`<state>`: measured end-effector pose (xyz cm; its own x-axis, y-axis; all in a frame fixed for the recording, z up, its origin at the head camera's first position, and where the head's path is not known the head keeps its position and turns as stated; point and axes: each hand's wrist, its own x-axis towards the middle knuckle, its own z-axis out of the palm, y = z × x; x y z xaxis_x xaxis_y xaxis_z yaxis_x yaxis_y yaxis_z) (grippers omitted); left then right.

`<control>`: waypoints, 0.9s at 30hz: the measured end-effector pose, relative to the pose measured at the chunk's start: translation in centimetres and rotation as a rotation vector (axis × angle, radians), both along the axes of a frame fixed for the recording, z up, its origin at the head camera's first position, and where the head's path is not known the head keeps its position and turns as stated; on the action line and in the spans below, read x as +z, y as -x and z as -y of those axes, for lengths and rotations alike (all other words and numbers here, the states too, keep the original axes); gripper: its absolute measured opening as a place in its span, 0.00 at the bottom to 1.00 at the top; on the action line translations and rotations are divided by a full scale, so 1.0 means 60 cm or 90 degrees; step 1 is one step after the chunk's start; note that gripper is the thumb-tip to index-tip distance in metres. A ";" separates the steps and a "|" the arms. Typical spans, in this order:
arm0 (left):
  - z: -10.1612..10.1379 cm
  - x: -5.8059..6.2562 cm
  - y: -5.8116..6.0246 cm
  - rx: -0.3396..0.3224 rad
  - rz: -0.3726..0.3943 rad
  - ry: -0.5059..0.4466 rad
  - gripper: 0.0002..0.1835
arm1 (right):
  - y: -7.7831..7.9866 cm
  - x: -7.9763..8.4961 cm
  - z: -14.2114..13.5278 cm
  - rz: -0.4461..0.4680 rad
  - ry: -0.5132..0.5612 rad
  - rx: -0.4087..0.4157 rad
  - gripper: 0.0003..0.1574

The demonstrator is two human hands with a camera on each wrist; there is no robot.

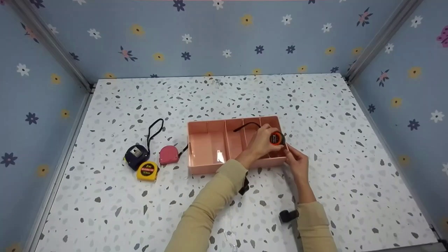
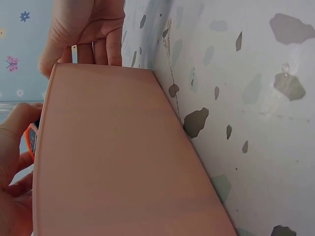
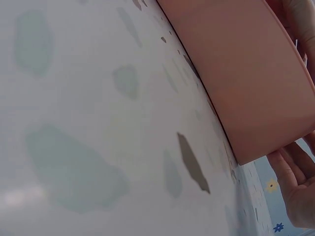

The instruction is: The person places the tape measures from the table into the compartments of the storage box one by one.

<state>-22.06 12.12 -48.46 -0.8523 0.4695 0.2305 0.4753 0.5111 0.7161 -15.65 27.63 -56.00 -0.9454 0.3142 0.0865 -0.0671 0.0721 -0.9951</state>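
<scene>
My left hand (image 1: 260, 141) grips a round black-and-orange tape measure (image 1: 277, 138) above the right-end compartment of a pink divided box (image 1: 206, 170). Its black wrist strap (image 1: 247, 125) trails left across the box's dividers. At the box's right end, my right hand (image 1: 298, 163) holds the rim and end wall with thumb and fingers. The left wrist view has the pink side wall (image 2: 123, 147) filling the middle, with part of the tape measure (image 2: 32, 137) showing above the rim. In the right wrist view, the right hand's fingers (image 3: 288, 164) touch the box's end.
Left of the box lie a dark tape measure (image 1: 135, 157) with a looped strap, a yellow one (image 1: 147, 171) and a pink one (image 1: 169, 155), whose strap reaches the box. Flowered panels (image 1: 224, 38) stand around the speckled white table (image 1: 140, 98).
</scene>
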 end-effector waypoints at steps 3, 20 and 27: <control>0.000 0.000 0.000 0.003 0.002 0.007 0.29 | -0.005 0.017 0.009 0.001 0.011 -0.013 0.24; -0.001 0.011 0.015 -0.018 0.009 0.110 0.28 | -0.009 0.045 0.017 0.068 0.008 -0.019 0.20; -0.004 0.017 0.019 -0.020 0.025 0.140 0.25 | -0.005 0.035 0.015 0.054 0.020 -0.026 0.20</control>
<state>-23.23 12.38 -47.45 -0.8429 0.5310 0.0875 0.4675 0.6421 0.6076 -15.32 26.72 -53.90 -0.9352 0.3541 -0.0036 0.0197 0.0420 -0.9989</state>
